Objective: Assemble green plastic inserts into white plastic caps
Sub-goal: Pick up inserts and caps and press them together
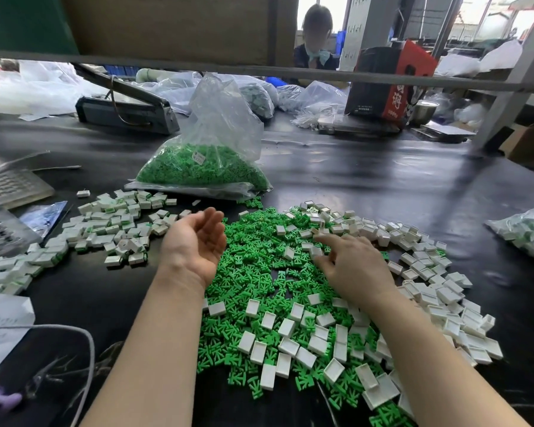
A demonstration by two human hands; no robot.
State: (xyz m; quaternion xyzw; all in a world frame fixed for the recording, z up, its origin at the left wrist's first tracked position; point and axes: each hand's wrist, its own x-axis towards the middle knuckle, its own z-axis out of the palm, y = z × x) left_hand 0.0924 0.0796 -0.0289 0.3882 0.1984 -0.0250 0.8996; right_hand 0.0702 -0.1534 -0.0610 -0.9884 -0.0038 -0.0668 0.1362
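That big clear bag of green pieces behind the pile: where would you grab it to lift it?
Grip the bag of green inserts by its empty, crumpled neck, coming from above. The inserts sit heavy in the wide bottom, while the plastic on top stands up loose and gathers easily.

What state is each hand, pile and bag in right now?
left hand: open, palm up, holding nothing
right hand: pinching a white cap
green inserts: loose pile on the table
empty caps: loose, scattered on the right
assembled caps: heaped on the left
insert bag: part full, mouth gathered at the top
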